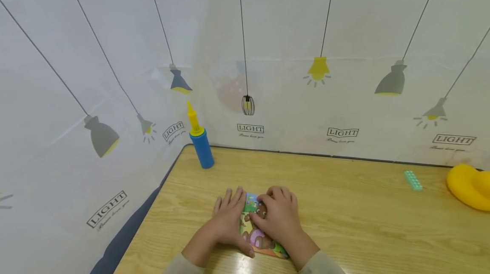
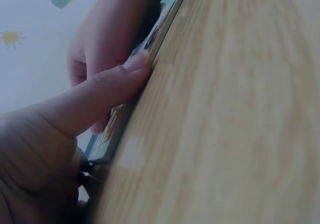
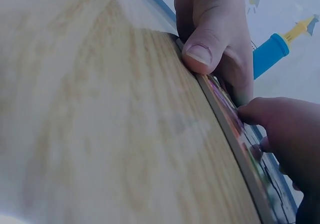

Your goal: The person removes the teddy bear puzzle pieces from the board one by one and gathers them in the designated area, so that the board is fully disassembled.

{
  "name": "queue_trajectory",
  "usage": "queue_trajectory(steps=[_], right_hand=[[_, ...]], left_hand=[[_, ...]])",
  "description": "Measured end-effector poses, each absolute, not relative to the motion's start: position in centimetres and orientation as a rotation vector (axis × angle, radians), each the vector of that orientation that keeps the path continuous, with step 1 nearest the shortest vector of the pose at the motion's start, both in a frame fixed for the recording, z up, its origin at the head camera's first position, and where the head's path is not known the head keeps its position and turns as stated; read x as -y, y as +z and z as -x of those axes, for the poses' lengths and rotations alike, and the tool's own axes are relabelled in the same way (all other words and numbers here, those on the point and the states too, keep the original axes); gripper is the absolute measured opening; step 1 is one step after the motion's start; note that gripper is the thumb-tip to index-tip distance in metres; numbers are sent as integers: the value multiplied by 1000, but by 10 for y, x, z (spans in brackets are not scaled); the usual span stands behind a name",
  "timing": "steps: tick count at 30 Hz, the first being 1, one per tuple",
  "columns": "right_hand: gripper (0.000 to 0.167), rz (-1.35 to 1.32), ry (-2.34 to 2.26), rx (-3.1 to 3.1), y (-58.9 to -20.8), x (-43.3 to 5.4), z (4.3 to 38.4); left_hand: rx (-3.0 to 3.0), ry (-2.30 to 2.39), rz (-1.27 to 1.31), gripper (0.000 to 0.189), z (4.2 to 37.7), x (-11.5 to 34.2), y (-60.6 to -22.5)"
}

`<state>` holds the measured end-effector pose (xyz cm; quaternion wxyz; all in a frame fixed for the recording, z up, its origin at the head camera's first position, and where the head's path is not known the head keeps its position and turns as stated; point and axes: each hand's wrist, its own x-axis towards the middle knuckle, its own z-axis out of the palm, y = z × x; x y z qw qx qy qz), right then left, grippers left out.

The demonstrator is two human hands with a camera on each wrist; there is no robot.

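A flat picture puzzle [image 1: 257, 240] with a brown bear on it lies on the wooden table, low in the head view. My left hand [image 1: 227, 223] lies along its left side, fingers extended, with the thumb at the near edge. Over the right part of the picture is my right hand [image 1: 281, 218], its thumb and forefinger spread apart and touching the surface. The left wrist view shows the left thumb against the edge of the puzzle board [image 2: 112, 141]. Seams between pieces show on the puzzle [image 3: 272, 184] in the right wrist view. The right palm hides part of the picture.
A blue hand pump [image 1: 203, 150] with a yellow nozzle stands at the table's far left corner. At the far right are a small mint-green studded block [image 1: 413, 180] and a yellow rounded object [image 1: 465, 186]. Lamp-printed wall covering [image 1: 283, 108] borders the back and left.
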<state>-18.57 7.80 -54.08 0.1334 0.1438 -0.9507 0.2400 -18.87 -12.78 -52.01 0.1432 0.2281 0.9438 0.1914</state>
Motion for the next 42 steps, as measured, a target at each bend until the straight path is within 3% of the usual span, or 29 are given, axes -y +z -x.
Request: queue_trajectory(steps=[22, 42], right_hand=[[65, -251, 987, 2942, -526, -79, 194], [64, -184, 1111, 2888, -523, -77, 193]], left_hand=[[-2811, 526, -673, 168, 185, 126, -531], [-2796, 526, -670, 166, 186, 126, -524]])
